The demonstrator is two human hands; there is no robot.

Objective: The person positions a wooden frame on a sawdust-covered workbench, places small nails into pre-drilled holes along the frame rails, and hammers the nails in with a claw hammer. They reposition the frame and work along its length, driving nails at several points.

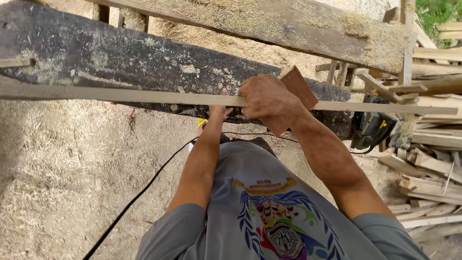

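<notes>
A long, thin wooden strip (144,96) lay across the scene from the left edge almost to the right, resting along the near edge of a dark, weathered plank (120,58) that served as the bench. The person's right hand (263,97) sat on top of the strip near its middle, its grip closed down over the wood and over a reddish-brown sheet of sandpaper (298,89), which stuck up behind the knuckles and hung down below the strip on the near side. The left hand (219,111) was just beside it, lower down, with the thumb reaching up to touch the strip; whether that grip was closed or loose I could not tell, since the fingers were hidden under the strip.

Behind the dark plank ran a second, paler beam (288,24) dusted with sawdust. To the right, just past the end of the dark plank, an electric hand saw (371,126) with a dark body and a yellow detail rested among a heap of wood offcuts (428,178). A black power cable (139,195) ran over the sawdust-covered ground (62,178) on the left, passing beneath the left forearm.
</notes>
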